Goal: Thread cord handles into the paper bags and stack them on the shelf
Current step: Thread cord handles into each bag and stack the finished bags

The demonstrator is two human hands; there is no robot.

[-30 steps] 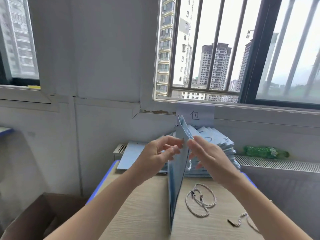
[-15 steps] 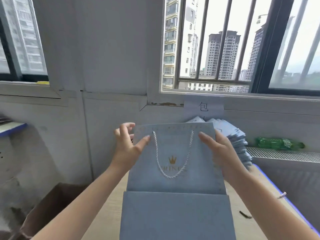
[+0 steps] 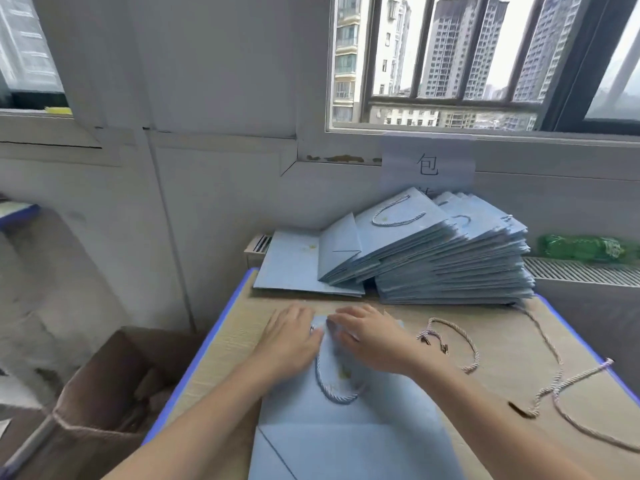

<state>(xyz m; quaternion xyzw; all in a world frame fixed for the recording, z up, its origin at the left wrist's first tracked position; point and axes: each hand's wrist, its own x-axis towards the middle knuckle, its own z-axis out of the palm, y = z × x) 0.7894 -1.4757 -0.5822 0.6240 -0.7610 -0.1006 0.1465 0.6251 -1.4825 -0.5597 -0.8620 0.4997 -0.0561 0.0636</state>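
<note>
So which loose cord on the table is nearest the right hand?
The curled cord just beyond the right hand; the long cord lies farther out, by the table's right edge.

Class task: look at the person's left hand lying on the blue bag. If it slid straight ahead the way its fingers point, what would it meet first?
The left hand points toward the wall. Ahead lies bare table, then probably the flat blue bag at the far edge; depth is uncertain.
</note>
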